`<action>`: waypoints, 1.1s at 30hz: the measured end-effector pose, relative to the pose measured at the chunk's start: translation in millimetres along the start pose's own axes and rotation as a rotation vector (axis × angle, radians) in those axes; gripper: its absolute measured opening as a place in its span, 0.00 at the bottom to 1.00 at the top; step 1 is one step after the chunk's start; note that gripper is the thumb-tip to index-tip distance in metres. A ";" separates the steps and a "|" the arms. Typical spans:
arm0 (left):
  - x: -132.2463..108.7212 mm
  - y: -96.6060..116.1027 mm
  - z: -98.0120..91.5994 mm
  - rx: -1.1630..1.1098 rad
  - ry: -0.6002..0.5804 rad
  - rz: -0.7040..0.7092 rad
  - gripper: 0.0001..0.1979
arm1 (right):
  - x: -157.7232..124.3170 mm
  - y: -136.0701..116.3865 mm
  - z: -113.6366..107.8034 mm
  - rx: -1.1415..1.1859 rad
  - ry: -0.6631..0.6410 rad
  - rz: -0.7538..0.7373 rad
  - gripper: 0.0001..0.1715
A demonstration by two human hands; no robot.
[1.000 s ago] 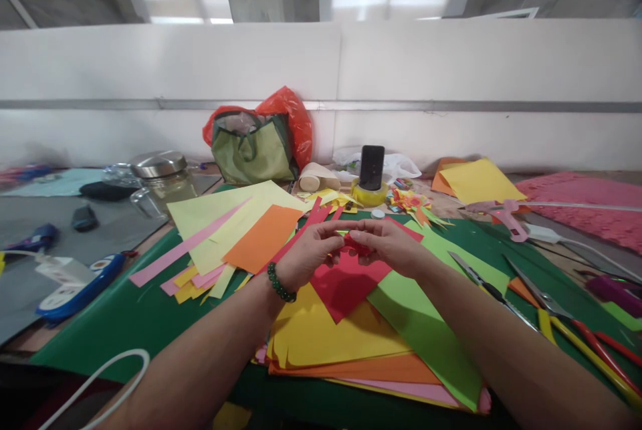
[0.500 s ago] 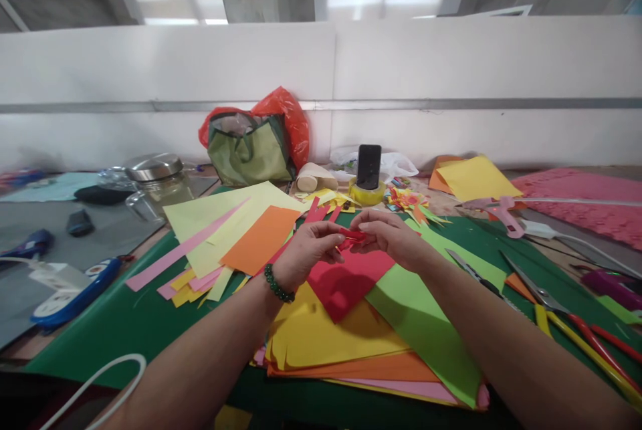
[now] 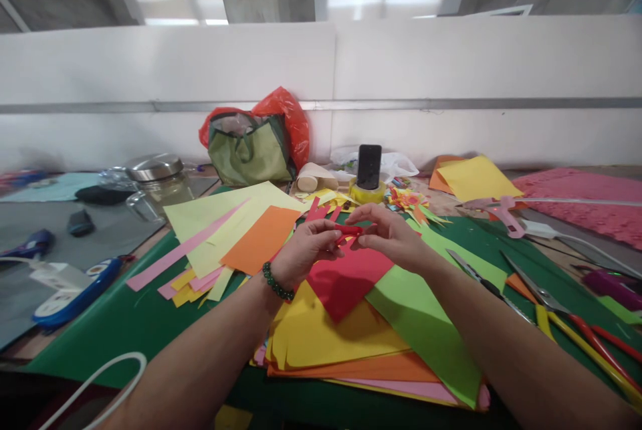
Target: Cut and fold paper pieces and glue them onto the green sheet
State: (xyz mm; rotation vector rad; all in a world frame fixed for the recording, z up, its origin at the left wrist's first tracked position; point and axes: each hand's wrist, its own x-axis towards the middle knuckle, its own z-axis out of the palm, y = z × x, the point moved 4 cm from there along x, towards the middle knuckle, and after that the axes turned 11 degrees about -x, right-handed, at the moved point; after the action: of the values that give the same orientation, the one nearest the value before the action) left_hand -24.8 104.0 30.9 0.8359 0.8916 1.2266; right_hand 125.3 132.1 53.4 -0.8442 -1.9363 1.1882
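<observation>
Above the paper stack, my left hand [image 3: 315, 241] pinches one end of a small folded or rolled strip of red paper [image 3: 350, 231] between thumb and fingers. At its other end is my right hand [image 3: 388, 233], thumb and curved fingers closed about the strip. A bracelet of dark green beads [image 3: 275, 281] circles my left wrist. Under my hands lies a red paper sheet [image 3: 346, 283] on yellow sheets [image 3: 341, 336], with a light green sheet [image 3: 431, 323] to the right. Red strips [image 3: 315, 209] lie just behind my left hand, partly hidden by it.
Right: a utility knife [image 3: 481, 279] and large scissors [image 3: 544, 296]. Left: an orange sheet [image 3: 261, 236], pale yellow sheets [image 3: 231, 206], a power strip [image 3: 75, 299] and a glass jar [image 3: 158, 182]. Back: a green bag [image 3: 251, 149], a phone [image 3: 369, 166] on yellow tape [image 3: 368, 194], and a pink glue gun [image 3: 509, 216].
The fingers of my right hand have spread and lifted slightly, so more of the red strip shows between my hands. My left hand stays nearly in place.
</observation>
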 end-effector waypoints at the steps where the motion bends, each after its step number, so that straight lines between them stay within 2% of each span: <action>1: 0.3 -0.1 -0.7 0.004 0.005 0.003 0.10 | 0.0 0.6 -0.2 -0.007 0.008 -0.003 0.13; 3: 0.5 0.7 -1.6 0.030 0.023 0.019 0.11 | 0.4 2.9 -1.3 -0.015 0.041 0.003 0.10; 6: -1.0 3.7 -2.9 0.065 0.086 0.055 0.13 | 0.9 3.6 -4.1 -0.045 0.104 -0.017 0.10; 9: -3.0 6.6 -3.0 0.075 0.136 0.077 0.13 | 0.6 1.7 -4.6 -0.042 0.109 -0.011 0.07; 12: -3.8 7.2 -1.0 0.109 0.120 0.066 0.12 | 1.1 2.5 -3.2 -0.027 0.091 0.049 0.13; 14: -3.8 7.3 0.5 0.149 0.094 0.067 0.10 | 1.9 6.3 -1.4 -0.030 0.050 0.120 0.15; 18: -2.8 7.7 1.2 0.185 0.076 0.076 0.08 | 1.7 14.3 3.2 0.017 -0.111 0.265 0.18; 22: -1.7 7.7 -0.8 0.144 0.107 0.083 0.08 | -0.2 15.4 6.5 0.060 -0.213 0.339 0.15; 25: -1.6 5.8 -1.0 0.114 0.105 0.097 0.11 | -0.4 17.1 8.7 0.166 -0.151 0.405 0.15; 30: 1.0 -6.3 4.5 0.189 -0.096 0.070 0.15 | -1.3 18.8 17.5 0.333 -0.040 0.449 0.15; 33: 4.9 -12.3 1.2 0.105 -0.077 0.053 0.17 | -2.6 18.2 22.6 0.332 0.004 0.434 0.17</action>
State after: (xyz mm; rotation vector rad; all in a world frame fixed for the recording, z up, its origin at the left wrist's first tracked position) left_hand -18.2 107.0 19.8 0.9898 0.8823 1.1937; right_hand 111.1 126.3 28.7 -1.1111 -1.5289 1.7011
